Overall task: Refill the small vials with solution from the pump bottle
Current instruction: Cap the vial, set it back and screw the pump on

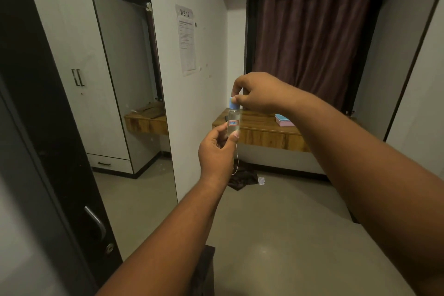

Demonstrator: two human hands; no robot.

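While left hand (216,149) grips one vial (233,124), right hand (257,94) pinches its one blue cap (233,104)

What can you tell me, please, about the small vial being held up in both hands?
The small vial is a clear, glass-like cylinder with a light blue cap and a red-bordered label. It appears to hold clear liquid. It is upright in mid-air: the left hand pinches its lower body, and the right hand grips the cap from above.

Clear glossy vial (233,125), matt blue plastic cap (233,104), paper label (233,123). Grained wood shelf (264,125). Cloth curtain (312,31). Smooth floor (276,211). Metal handle (96,221).
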